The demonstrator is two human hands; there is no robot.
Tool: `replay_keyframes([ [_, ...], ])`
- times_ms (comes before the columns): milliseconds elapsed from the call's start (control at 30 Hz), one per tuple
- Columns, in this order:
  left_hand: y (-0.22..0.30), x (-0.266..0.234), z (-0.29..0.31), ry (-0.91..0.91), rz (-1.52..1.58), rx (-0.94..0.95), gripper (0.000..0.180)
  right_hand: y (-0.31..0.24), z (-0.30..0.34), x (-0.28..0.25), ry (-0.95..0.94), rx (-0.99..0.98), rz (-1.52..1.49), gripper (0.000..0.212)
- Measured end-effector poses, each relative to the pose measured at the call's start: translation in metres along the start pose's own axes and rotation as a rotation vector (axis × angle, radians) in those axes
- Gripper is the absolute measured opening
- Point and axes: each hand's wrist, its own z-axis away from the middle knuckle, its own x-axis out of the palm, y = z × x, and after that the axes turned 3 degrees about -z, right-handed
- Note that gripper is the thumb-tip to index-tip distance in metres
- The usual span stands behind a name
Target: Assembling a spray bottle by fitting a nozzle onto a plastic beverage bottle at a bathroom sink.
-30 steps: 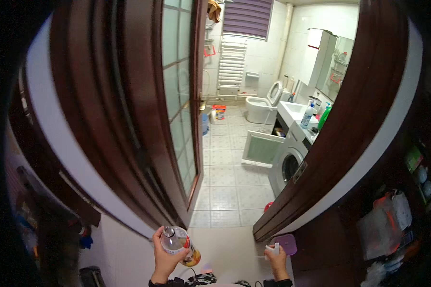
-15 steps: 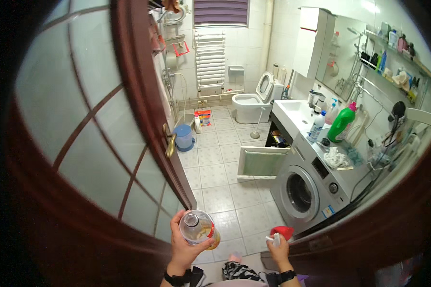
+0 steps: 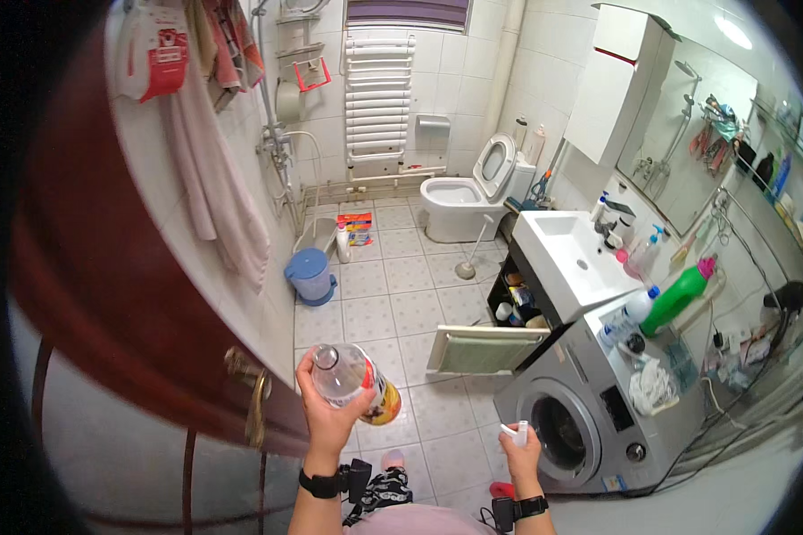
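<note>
My left hand (image 3: 327,415) is wrapped round a clear plastic bottle (image 3: 341,376) with an uncapped neck and a red and yellow label. The bottle leans over the tiled floor, its neck toward the upper left. My right hand (image 3: 524,455) is closed on a small white plastic piece (image 3: 520,434) with a thin part jutting to the left, perhaps a spray head; its exact kind is too small to tell. That hand is in front of the grey washing machine (image 3: 558,423), apart from it.
A brown door (image 3: 152,294) with a brass handle (image 3: 259,406) stands at the left. The cabinet door (image 3: 486,350) under the white sink (image 3: 553,245) hangs open. A blue-lidded bucket (image 3: 310,278), a toilet (image 3: 455,201) and a plunger (image 3: 466,267) are farther in. A green bottle (image 3: 678,299) tops the washing machine.
I have moved forward through the doorway; the door has slid to the left in view, and the sink and washing machine appear nearer. Both hands still hold their things.
</note>
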Motion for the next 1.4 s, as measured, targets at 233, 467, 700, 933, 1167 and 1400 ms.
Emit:
replay_keyframes([
  [233, -0.067, 0.112, -0.219, -0.001, 0.089, -0.023, 0.081, 0.023, -0.166, 0.012, 0.383, 0.248, -0.450, 0.022],
  [467, -0.138, 0.186, -0.376, -0.007, 0.026, 0.015, 0.073, 0.057, -0.355, 0.028, 0.506, 0.388, -0.861, 0.014],
  [700, -0.191, 0.239, -0.488, 0.065, -0.145, -0.161, 0.079, 0.134, -0.555, 0.101, 0.424, 0.619, -0.981, 0.010],
  [933, -0.297, 0.337, -0.627, -0.160, -0.294, -0.177, 0.078, 0.137, -0.682, 0.215, 0.315, 0.933, -0.884, 0.022],
  [1167, -0.392, 0.501, -0.781, -0.588, -0.270, -0.222, 0.086, 0.152, -0.749, 0.273, 0.502, 1.044, -0.888, 0.027],
  [1400, -0.414, 0.604, -0.853, -0.927, -0.145, -0.199, 0.091, 0.137, -0.772, 0.277, 1.011, 0.931, -1.103, 0.029],
])
